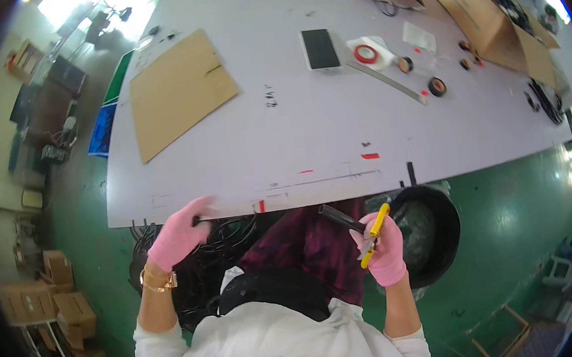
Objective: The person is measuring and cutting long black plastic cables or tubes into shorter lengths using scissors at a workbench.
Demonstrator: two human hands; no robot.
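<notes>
My right hand point(384, 248), in a pink glove, is closed round yellow-handled cutters point(379, 220) and a short black tube point(339, 217). The tube points up and left toward the table's front edge. At that same edge, further left, my left hand point(181, 235) wears a matching glove. Its fingers are slightly blurred and look apart, with a dark patch between thumb and fingers. Below it lie coils of black cable or tubing point(233, 234). A black tub point(448, 232) lined with clear plastic stands beside my right hand.
On the pale table point(230, 163) are a cardboard sheet point(180, 96), a phone-like device point(320, 49), a red tape roll point(365, 54), a metal ruler point(390, 83) and a black tape roll point(436, 86). A cardboard box point(482, 12) stands far right. Red marks and drawn lines run near the front edge.
</notes>
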